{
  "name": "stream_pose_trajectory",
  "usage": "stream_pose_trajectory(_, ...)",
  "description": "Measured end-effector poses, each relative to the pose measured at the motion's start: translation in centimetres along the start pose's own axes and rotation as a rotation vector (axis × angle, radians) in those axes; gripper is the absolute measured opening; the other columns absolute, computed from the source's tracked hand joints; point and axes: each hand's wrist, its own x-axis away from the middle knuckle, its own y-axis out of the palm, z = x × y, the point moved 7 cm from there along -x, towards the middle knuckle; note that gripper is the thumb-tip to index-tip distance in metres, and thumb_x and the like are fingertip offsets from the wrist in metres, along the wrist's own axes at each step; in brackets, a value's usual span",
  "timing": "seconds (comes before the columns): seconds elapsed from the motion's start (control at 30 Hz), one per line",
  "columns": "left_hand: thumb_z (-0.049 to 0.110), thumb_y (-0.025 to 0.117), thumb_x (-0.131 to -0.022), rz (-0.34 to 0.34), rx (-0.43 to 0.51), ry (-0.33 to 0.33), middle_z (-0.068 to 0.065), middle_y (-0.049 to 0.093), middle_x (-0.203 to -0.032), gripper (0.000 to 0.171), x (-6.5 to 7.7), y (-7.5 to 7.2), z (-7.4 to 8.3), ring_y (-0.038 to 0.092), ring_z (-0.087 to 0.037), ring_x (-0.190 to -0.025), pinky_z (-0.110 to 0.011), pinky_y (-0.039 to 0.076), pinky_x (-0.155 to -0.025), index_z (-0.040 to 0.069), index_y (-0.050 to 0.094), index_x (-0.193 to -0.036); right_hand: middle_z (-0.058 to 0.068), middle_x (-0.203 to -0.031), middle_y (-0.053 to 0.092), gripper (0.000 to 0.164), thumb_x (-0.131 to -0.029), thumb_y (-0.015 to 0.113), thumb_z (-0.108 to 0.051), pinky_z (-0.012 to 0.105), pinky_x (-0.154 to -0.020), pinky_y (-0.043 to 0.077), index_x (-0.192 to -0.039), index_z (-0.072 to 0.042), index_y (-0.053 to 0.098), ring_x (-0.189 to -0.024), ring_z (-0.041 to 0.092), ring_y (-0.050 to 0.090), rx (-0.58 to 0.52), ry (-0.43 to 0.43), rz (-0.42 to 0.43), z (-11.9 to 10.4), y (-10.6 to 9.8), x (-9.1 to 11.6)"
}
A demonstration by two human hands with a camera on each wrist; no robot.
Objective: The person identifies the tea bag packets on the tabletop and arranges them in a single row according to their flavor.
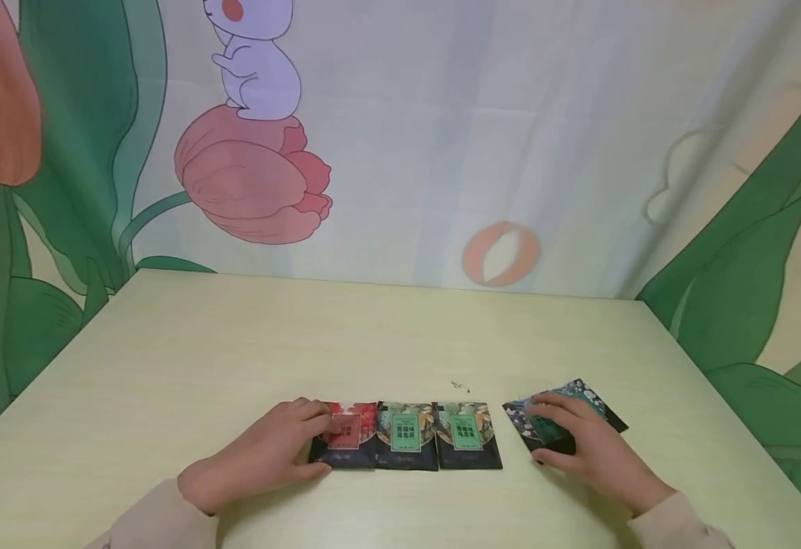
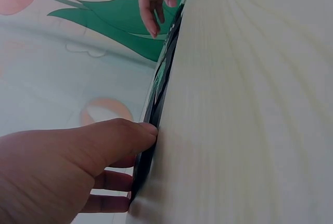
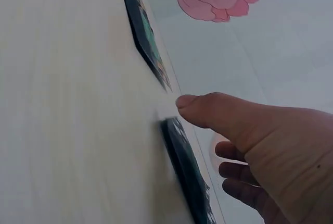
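Observation:
Three tea packets lie in a touching row in the head view. A red tea packet (image 1: pixel 354 454) is at the left, then a green-labelled packet (image 1: pixel 405 438) and another green-labelled packet (image 1: pixel 467 438). My left hand (image 1: pixel 273 450) holds the red packet by its left end, thumb at the near corner and fingertips over its face. Farther right, two overlapping dark floral packets (image 1: pixel 602 404) lie askew on the table. Above them hovers my right hand (image 1: pixel 588 442), fingers spread and loosely bent. A gap shows between its thumb (image 3: pixel 200 108) and the dark packets (image 3: pixel 182 166).
Everything lies on a pale wood-grain table (image 1: pixel 235 335). Small dark marks (image 1: pixel 460 386) show just behind the row. A curtain printed with tulips and a rabbit (image 1: pixel 386 152) hangs along the far edge and at both sides.

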Motion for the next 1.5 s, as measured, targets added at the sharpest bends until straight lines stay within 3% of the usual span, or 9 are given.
stream_pose_trajectory(0.33, 0.034, 0.077, -0.079, -0.013, 0.017, -0.028, -0.001, 0.062, -0.114, 0.043, 0.2, 0.0, -0.3, 0.055, -0.019, -0.106, -0.043, 0.048, -0.096, 0.013, 0.065, -0.114, 0.013, -0.14, 0.049, 0.059, -0.078, 0.079, -0.023, 0.058, -0.096, 0.047, -0.132, -0.019, 0.058, -0.127, 0.041, 0.046, -0.031, -0.006, -0.053, 1.2, -0.6, 0.1)
stream_pose_trajectory(0.6, 0.034, 0.077, -0.079, 0.005, 0.013, 0.0, 0.0, 0.061, -0.111, 0.042, 0.0, 0.1, 0.0, 0.055, -0.017, -0.103, -0.04, 0.049, -0.094, 0.013, 0.066, -0.114, 0.014, -0.143, 0.046, 0.058, -0.081, 0.075, -0.02, 0.053, -0.093, 0.049, -0.135, -0.017, 0.055, -0.129, 0.041, 0.045, -0.004, -0.002, -0.086, 1.7, 0.0, 0.6)
stream_pose_trajectory(0.83, 0.035, 0.076, -0.079, -0.004, 0.015, -0.006, 0.0, 0.061, -0.112, 0.042, 0.0, 0.2, -0.1, 0.055, -0.017, -0.104, -0.04, 0.049, -0.094, 0.013, 0.066, -0.113, 0.013, -0.141, 0.05, 0.052, -0.081, 0.074, -0.018, 0.051, -0.092, 0.051, -0.131, -0.016, 0.059, -0.128, 0.039, 0.048, 0.034, -0.039, -0.069, 1.4, 0.5, 0.8)
stream_pose_trajectory(1.5, 0.034, 0.077, -0.078, -0.028, 0.048, -0.048, -0.003, 0.062, -0.118, 0.044, 0.1, 0.1, -0.3, 0.055, -0.023, -0.112, -0.045, 0.048, -0.099, 0.013, 0.065, -0.115, 0.011, -0.138, 0.054, 0.048, -0.085, 0.071, -0.033, 0.057, -0.1, 0.044, -0.129, -0.016, 0.061, -0.127, 0.037, 0.048, 0.082, -0.012, -0.05, 0.6, 0.9, 0.4)
